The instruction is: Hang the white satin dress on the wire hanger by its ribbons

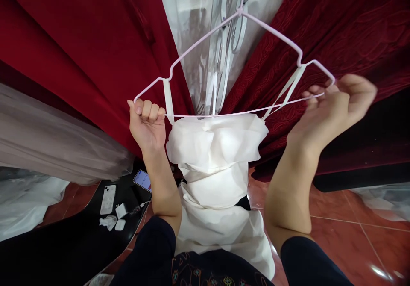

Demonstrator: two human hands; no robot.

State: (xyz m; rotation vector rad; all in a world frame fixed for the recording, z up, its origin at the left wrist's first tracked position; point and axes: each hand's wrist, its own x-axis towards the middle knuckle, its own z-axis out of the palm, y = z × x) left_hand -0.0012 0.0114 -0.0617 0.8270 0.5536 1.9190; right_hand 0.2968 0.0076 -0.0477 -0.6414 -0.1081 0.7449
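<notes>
A pale pink clothes hanger (205,35) is held up in front of me, its hook pointing away. From its notches hangs a white dress (218,183) by two thin straps, one strap (168,100) on the left and a twisted one on the right. The dress drapes down over my lap. My left hand (147,121) is closed around the hanger's left end. At the right end, my right hand (336,106) pinches the corner of the hanger, slightly blurred, with some fingers raised.
Dark red curtains (96,42) stand on both sides of white scrolled metalwork (221,59). On a black surface (64,239) at lower left lie a white phone (108,199), a lit phone (142,180), a charger (121,210) and a white case (120,225). The floor (339,239) is reddish tile.
</notes>
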